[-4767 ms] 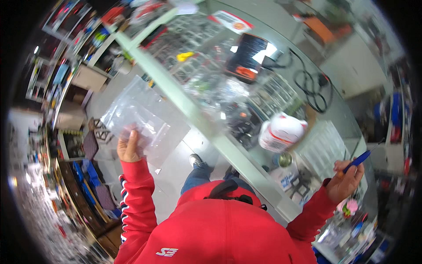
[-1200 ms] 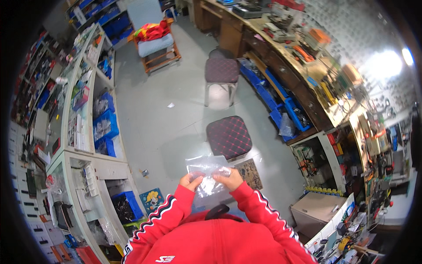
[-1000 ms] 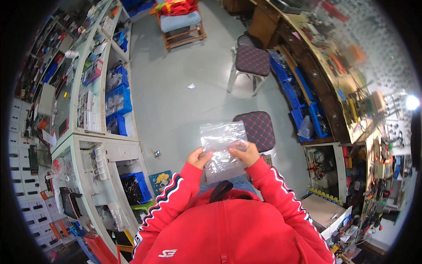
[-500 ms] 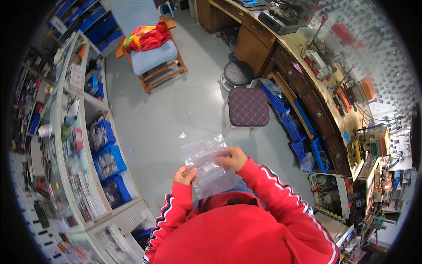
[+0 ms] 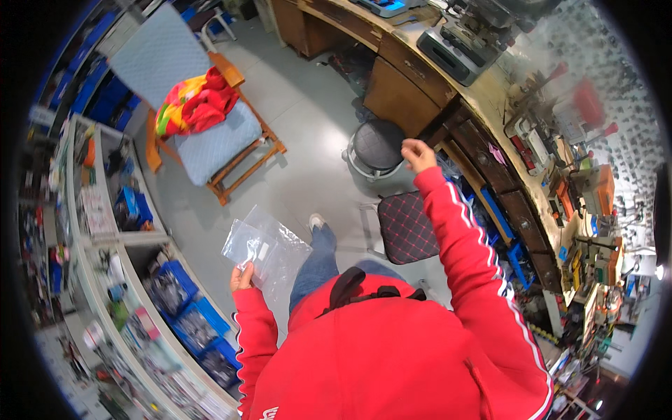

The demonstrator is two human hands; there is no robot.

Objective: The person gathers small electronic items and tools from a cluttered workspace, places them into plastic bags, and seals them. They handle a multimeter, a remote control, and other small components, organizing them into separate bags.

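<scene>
My left hand [image 5: 242,276] is closed on the lower left edge of a clear plastic bag [image 5: 276,248]. The bag hangs spread out above the floor, in front of my left leg, with a small whitish patch on it. It looks like more than one layer, though I cannot tell whether these are separate bags. My right hand [image 5: 419,155] is raised ahead and to the right, beside a round black stool [image 5: 379,145]. Its fingers are loosely bent and apart, with nothing visible in them.
A square black padded stool [image 5: 408,227] with red stitching stands beneath my right forearm. Along the right runs a wooden workbench [image 5: 483,91] with tools and drawers. Shelves with blue bins [image 5: 199,323] line the left. A reclining chair [image 5: 213,143] bears a red-yellow cloth [image 5: 198,105].
My right hand has let go of the plastic bag and moved forward to the right. My left hand has carried the bag leftward. The view has shifted, and a shoe now shows.
</scene>
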